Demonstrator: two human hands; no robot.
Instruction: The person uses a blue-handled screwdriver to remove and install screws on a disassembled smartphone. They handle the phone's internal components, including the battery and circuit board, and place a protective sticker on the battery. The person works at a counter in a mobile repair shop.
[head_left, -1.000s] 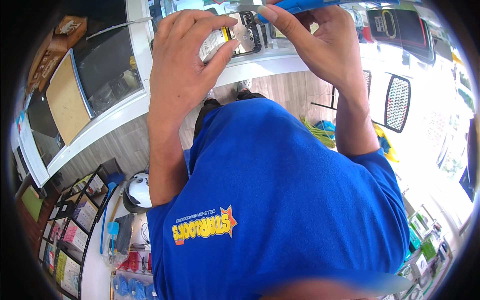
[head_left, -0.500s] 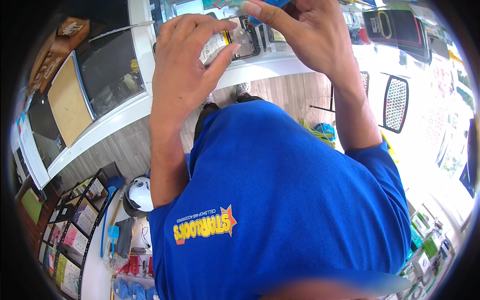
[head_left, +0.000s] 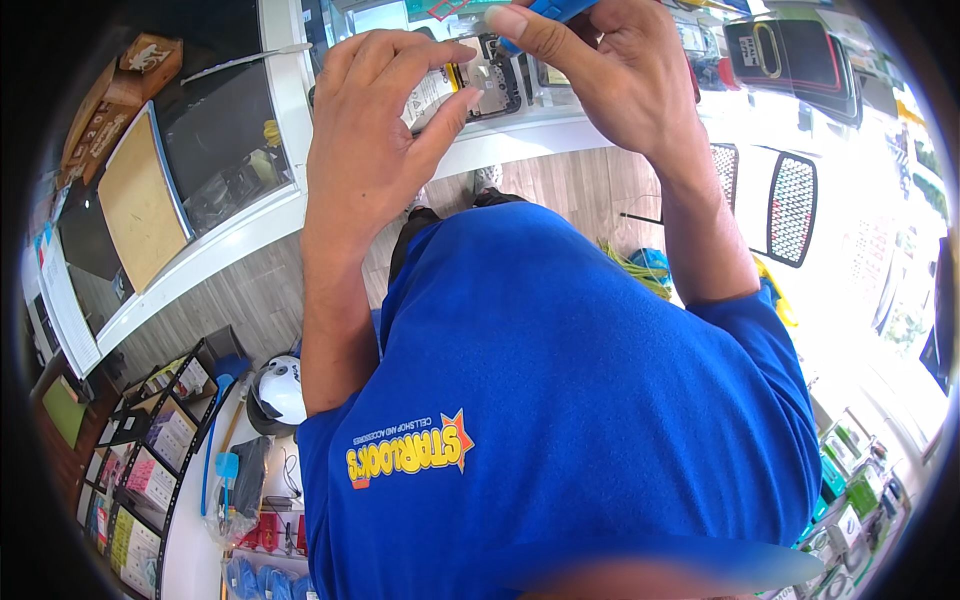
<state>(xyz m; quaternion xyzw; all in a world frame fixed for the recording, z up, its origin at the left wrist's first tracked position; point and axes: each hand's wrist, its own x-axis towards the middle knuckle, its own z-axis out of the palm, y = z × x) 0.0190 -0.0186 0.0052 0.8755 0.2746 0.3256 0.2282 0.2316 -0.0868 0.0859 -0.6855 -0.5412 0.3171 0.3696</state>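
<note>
An opened phone (head_left: pixel 494 85) lies on the glass counter, its internal frame bare and a white battery (head_left: pixel 430 95) with a yellow-black edge showing. My left hand (head_left: pixel 375 130) curves over the phone, thumb on its near side and fingers on its far side, steadying it. Above and right of the phone, my right hand (head_left: pixel 625 85) grips a blue tool (head_left: pixel 552 14) between thumb and fingers. The tool's end points down toward the phone's far right corner. Part of the tool is hidden by my fingers and the frame's top edge, so its exact kind is unclear.
A red outline shape (head_left: pixel 447 9) sits on the counter's far part. To the right lies a dark phone case with a ring (head_left: pixel 768 50). A tan board (head_left: pixel 142 200) leans at left. Behind are a white helmet (head_left: pixel 279 390) and a shelf of boxes (head_left: pixel 150 465).
My right hand has shifted slightly, and more of the blue tool shows, with its end nearer the phone. My left hand and the phone stay nearly in place.
</note>
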